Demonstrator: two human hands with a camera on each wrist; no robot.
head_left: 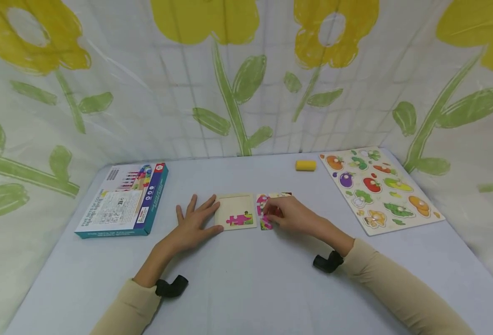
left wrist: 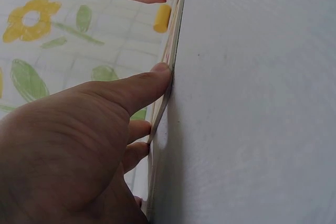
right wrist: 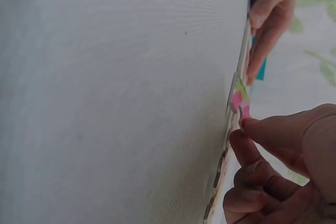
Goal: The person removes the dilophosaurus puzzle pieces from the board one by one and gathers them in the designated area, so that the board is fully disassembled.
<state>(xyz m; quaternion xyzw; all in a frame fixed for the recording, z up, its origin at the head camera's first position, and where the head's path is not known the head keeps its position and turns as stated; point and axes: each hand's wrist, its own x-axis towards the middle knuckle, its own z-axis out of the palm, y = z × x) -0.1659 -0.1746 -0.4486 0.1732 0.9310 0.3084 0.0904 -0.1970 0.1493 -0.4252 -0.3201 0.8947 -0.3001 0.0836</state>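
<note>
A small square wooden puzzle tray (head_left: 233,203) lies in the middle of the table, with joined pink and green pieces (head_left: 239,219) in its lower right part. My left hand (head_left: 195,227) is spread at the tray's left side, thumb at the lower corner and fingertips along the edge. Just right of the tray, my right hand (head_left: 292,215) pinches a pink and green jigsaw piece (right wrist: 240,99) between thumb and index finger, tilted up in the right wrist view. Other colourful jigsaw pieces (head_left: 261,201) lie under and beside this hand, which partly hides them.
To the left lies a flat teal-edged box (head_left: 118,204). A yellow cylinder (head_left: 305,165) rests near the table's back edge. At the right is a vegetable peg board (head_left: 382,190). Behind the table hangs a flower-printed curtain (head_left: 146,93).
</note>
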